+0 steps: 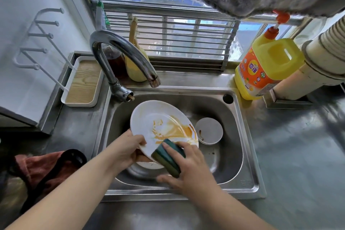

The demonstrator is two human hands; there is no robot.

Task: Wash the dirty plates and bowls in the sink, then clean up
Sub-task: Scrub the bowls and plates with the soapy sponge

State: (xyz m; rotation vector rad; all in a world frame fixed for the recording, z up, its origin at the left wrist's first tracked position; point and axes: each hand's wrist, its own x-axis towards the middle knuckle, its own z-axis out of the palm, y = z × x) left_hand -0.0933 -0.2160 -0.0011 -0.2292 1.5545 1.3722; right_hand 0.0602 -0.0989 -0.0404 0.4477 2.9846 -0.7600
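A white plate (149, 117) smeared with orange-brown sauce is tilted up over the steel sink (246, 147). My left hand (127, 147) grips its lower left rim. My right hand (188, 166) holds a green sponge (168, 157) pressed against the plate's lower edge, beside the sauce. Under the plate, part of another white dish (149, 165) shows on the sink floor. A small white bowl (210, 130) with a brown drip on its rim lies to the right of the plate in the sink.
The curved tap (119, 50) arches over the sink's back left; no water runs. A yellow detergent bottle (265, 65) stands at the back right beside stacked paper cups (328, 50). A white tray with a wooden base (84, 82) is at the left, a reddish cloth (43, 166) on the near-left counter.
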